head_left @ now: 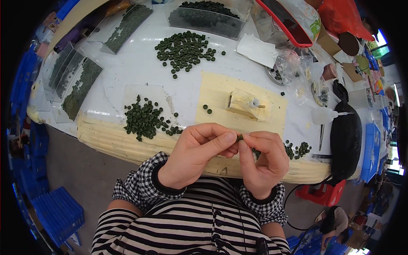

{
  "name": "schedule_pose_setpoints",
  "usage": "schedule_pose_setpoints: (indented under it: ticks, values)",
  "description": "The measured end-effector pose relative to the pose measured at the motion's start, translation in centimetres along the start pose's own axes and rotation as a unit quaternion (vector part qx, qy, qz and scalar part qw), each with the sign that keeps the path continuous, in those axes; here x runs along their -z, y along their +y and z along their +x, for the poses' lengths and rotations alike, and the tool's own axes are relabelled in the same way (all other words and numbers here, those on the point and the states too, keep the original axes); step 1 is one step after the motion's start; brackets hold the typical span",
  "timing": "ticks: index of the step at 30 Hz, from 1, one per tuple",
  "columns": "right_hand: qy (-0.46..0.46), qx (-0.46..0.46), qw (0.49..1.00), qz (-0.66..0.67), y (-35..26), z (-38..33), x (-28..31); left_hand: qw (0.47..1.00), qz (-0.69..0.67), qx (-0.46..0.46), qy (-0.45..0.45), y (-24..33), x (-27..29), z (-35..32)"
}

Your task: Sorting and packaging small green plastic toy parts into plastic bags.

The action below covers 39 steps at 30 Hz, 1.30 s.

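Observation:
My left hand (197, 151) and my right hand (265, 157) meet at the table's near edge. Their thumbs and fingertips pinch one small dark green round piece (239, 137) between them, mostly covered by the fingers. Just left of my left hand spreads a pile of similar green pieces (144, 119). Beside my right hand lies a smaller group of them (302, 149), partly behind the fingers. Beyond my hands, a small tape-wrapped block with a white nozzle-like tip (248, 104) stands on a yellowish sheet (212, 87), with two loose pieces near its left side.
Farther back is another green pile (182, 49). Clear bins with green pieces (204, 19) stand at the back and left. On the right are a white squeeze bottle (323, 114), tweezers (321, 137), a black bag (346, 136) and a red-cased phone (289, 23).

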State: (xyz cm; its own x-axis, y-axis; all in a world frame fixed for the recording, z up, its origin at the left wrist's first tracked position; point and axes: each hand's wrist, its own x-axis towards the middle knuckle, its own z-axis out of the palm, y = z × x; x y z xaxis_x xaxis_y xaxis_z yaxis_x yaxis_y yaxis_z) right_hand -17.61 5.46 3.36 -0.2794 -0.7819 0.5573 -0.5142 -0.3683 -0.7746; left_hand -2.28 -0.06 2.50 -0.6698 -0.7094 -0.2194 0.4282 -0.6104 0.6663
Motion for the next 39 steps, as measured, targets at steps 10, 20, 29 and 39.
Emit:
schedule_pose_setpoints:
  ticks: [10, 20, 29, 39]
  values:
    - [0.023, 0.049, 0.997, -0.062, -0.2, -0.3, -0.3, 1.0, -0.018, -0.002, 0.012, -0.2, -0.3, -0.1]
    - [-0.018, 0.065, 0.996, -0.05, -0.2, -0.1, 0.0, 0.987, 0.111, -0.105, 0.044, -0.1, -0.9, -0.2]
    - [-0.046, 0.014, 0.998, 0.027, 0.0, -0.4, 0.6, 0.93, 0.288, -0.226, 0.024, 0.4, -0.5, -0.2]
    - [-0.113, 0.04, 0.992, 0.031, 0.5, 0.0, 1.1, 0.733, 0.57, -0.371, 0.012, 2.1, -0.2, -0.3]
